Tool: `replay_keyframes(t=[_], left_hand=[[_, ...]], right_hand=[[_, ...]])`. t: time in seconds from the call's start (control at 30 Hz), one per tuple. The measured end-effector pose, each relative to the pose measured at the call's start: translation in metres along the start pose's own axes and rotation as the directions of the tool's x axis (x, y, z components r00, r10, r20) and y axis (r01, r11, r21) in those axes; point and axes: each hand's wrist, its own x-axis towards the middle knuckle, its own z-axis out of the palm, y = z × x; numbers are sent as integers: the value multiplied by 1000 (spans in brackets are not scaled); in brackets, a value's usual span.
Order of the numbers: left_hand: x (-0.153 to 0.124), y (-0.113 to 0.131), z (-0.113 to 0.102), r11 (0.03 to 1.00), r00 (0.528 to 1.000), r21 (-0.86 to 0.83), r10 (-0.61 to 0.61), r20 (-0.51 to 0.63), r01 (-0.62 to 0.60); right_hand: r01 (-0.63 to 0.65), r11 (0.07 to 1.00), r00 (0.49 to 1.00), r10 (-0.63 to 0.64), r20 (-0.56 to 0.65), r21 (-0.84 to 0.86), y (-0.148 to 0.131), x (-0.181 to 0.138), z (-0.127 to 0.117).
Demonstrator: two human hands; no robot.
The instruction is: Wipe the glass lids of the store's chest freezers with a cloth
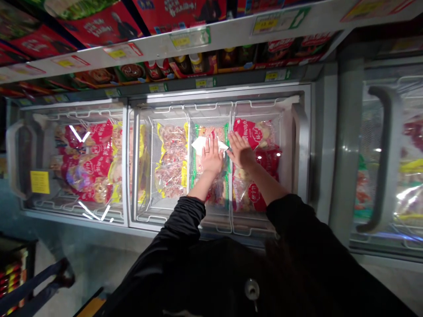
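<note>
My left hand (212, 157) lies flat, fingers stretched out, on a white wiping cloth (199, 144) that shows on both sides of it. The cloth is over the middle of the freezer's clear lid (211, 218). Just to the right, my right hand (242, 152) is open and flat, its thumb near the cloth's right corner. Below the hands lie green-edged bags (216, 131) of frozen food, and red bags (271, 158) sit in the basket to the right. What lies under my palms is hidden.
Yellow-edged bags (172, 158) fill the basket on the left. A grey lid handle (300, 141) stands at the right end. Above the freezer runs a shelf edge (228, 39) with price tags. Another freezer (376, 154) is at the right; a person's legs (36, 284) show lower left.
</note>
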Motion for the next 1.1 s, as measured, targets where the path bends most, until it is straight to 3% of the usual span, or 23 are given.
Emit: replay_keyframes(t=[0.2,0.37,0.47,0.6,0.73,0.9,1.0,1.1], left_hand=[[43,-10,-21,1000,1000,12,-19,3,19],[14,-13,-11,997,997,10,-77,-13,77],[5,-3,-1,999,999,10,-41,0,41],[36,3,-11,1000,999,8,24,22,-24],[68,-11,-34,1000,1000,12,5,7,-5],[48,-23,-31,998,999,41,-41,-12,42],[34,-12,-18,998,1000,69,-4,-23,5],[45,2,-16,996,999,70,52,-6,-51]], right_hand=[[7,999,999,-5,45,-43,-1,0,-5],[2,1000,999,0,43,-28,-2,0,-6],[-10,1000,999,9,34,2,-1,0,-3],[-4,1000,1000,4,17,10,0,0,-1],[-5,1000,1000,4,9,8,-1,0,-2],[-18,1000,1000,18,0,21,-4,-1,-2],[-16,999,1000,16,-11,35,-3,-2,1],[-15,999,1000,16,-18,46,-2,-2,2]])
